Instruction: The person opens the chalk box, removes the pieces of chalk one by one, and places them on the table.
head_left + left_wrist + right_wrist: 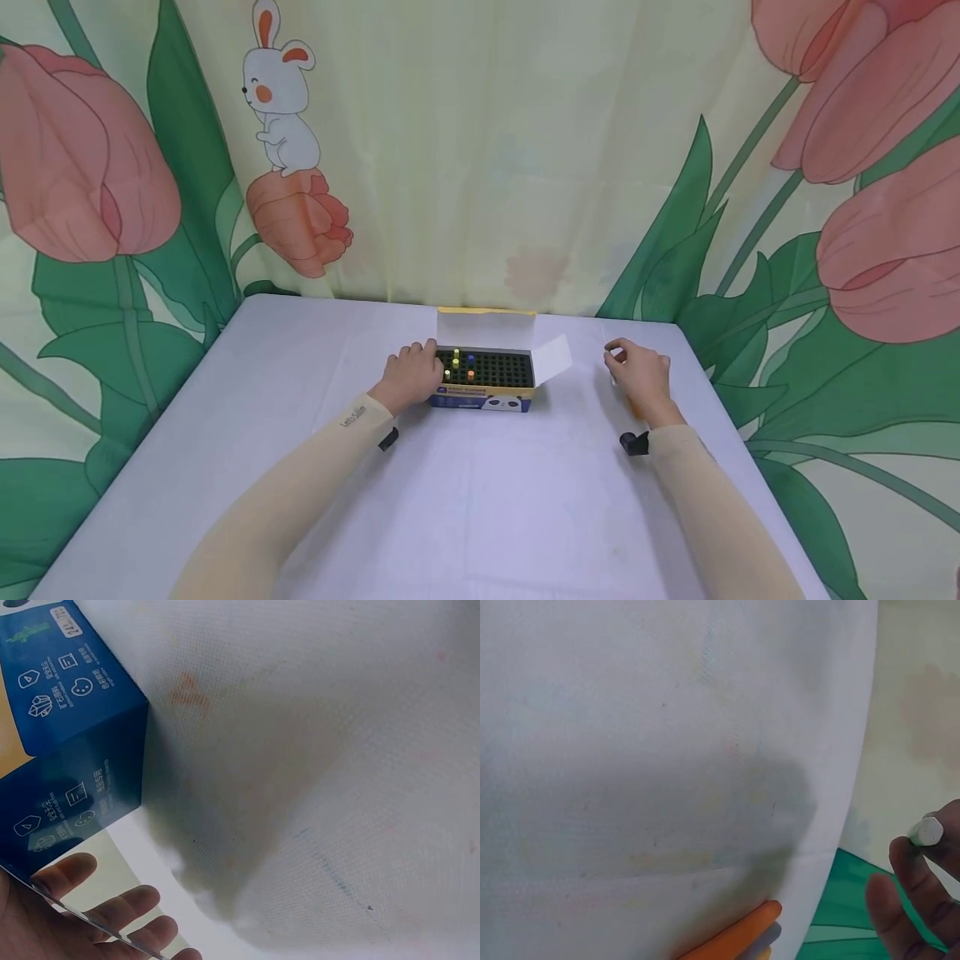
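An oblong blue and yellow cardboard box [480,400] with a panda print stands on the table, lid up. Its black holder [502,368] is a grid of holes with a few coloured sticks in it, among them an orange stick [471,376]. My left hand [408,373] grips the box's left end by its flap, fingers spread in the left wrist view. To the right of the box, my right hand [641,375] pinches a small green stick [928,831] with a white hexagonal end; its kind is unclear.
Orange, grey and yellow sticks [735,934] lie by the right wrist, mostly hidden from the head view. A white side flap [552,360] sticks out at the box's right. White cloth covers the table [480,500]; a printed curtain [480,150] hangs behind.
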A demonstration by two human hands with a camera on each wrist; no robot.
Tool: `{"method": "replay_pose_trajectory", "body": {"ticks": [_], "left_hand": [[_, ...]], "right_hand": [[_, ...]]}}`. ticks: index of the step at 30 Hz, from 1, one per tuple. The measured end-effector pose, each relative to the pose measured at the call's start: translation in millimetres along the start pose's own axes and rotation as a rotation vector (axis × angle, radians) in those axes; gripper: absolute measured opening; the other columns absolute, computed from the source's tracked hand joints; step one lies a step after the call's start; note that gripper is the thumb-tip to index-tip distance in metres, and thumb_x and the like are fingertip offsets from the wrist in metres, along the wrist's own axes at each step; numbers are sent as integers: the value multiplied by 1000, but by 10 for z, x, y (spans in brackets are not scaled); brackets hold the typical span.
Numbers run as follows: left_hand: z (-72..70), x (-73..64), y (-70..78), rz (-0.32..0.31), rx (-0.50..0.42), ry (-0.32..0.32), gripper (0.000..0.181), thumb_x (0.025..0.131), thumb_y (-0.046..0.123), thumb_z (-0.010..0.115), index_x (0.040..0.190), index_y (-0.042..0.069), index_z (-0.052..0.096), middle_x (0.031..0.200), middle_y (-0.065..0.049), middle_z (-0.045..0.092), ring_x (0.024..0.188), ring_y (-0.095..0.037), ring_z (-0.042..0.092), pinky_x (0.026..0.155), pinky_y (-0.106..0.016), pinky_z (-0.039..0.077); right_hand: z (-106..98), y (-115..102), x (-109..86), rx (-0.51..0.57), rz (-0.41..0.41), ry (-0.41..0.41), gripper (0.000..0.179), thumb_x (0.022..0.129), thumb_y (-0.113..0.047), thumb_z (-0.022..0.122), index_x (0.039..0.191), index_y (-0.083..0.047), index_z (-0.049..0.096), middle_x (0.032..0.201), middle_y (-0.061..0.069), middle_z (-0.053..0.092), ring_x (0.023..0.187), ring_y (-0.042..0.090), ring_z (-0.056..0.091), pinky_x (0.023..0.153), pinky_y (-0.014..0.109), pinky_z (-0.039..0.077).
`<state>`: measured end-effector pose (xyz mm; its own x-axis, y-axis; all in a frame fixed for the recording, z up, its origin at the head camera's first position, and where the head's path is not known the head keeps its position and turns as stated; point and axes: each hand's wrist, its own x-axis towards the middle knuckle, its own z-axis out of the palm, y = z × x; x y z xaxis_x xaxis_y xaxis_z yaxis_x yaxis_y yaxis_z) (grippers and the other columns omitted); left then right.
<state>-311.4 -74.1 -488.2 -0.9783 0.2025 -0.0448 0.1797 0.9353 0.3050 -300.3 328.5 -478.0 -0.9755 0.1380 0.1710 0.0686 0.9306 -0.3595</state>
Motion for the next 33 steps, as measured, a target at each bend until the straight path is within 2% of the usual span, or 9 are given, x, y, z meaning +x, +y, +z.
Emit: {"method": "replay_pose_trajectory", "body": {"ticks": [4, 10, 16, 33], "left_hand": [[-29, -8, 5, -3, -5, -11, 52, 105, 27, 24, 144, 2, 46, 130, -24, 59, 123, -42, 57, 107, -63, 44], [-38, -9, 5, -1, -9, -14, 51, 105, 29, 25, 143, 3, 47, 129, -23, 59, 122, -40, 57, 105, -61, 45], [-52, -9, 9, -2, -11, -26, 53, 106, 30, 26, 147, 3, 44, 134, -23, 58, 126, -40, 55, 108, -61, 43], [-46, -15, 9, 4, -13, -18, 51, 106, 30, 26, 144, 3, 46, 127, -22, 60, 119, -39, 58, 103, -61, 47]], "right_hand": [[-1, 5, -1, 0, 10, -12, 30, 103, -30, 59, 123, -10, 69, 101, 16, 75, 97, 37, 65, 99, 59, 32], [30, 71, -34, -45, 18, -74, 30, 102, -27, 60, 123, -8, 70, 106, 18, 75, 102, 40, 65, 101, 63, 29], [72, 170, -72, -67, 20, -118, 31, 101, -26, 60, 123, -7, 70, 106, 18, 75, 101, 40, 65, 104, 66, 26], [61, 266, -158, -141, -4, -114, 29, 101, -26, 62, 120, -6, 72, 102, 16, 76, 97, 39, 68, 98, 63, 31]]}}
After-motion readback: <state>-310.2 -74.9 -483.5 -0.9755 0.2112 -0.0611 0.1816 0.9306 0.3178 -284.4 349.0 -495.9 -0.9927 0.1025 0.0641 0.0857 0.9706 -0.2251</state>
